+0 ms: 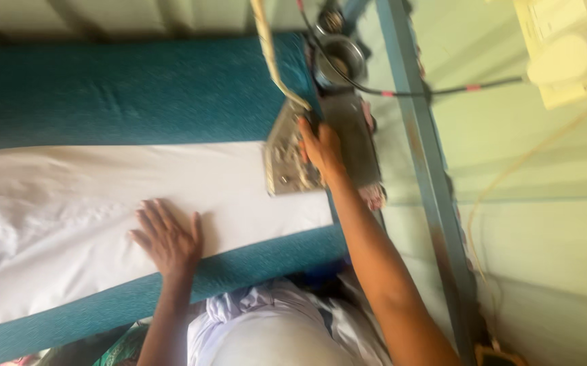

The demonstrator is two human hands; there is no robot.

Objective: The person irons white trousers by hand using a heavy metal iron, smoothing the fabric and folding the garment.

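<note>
White cloth (104,203) lies flat along the teal padded board (137,95), soft and light (likely to slide, so best pinned by a flat palm). Left hand (168,237) rests spread open on it; right hand (320,149) is closed around the heavy-looking iron (290,159) at the cloth's end. Beyond the iron stands a metal cup (339,57).

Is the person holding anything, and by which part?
The right hand grips the iron by the handle on top. The left hand holds nothing; it lies flat on the white cloth.
</note>
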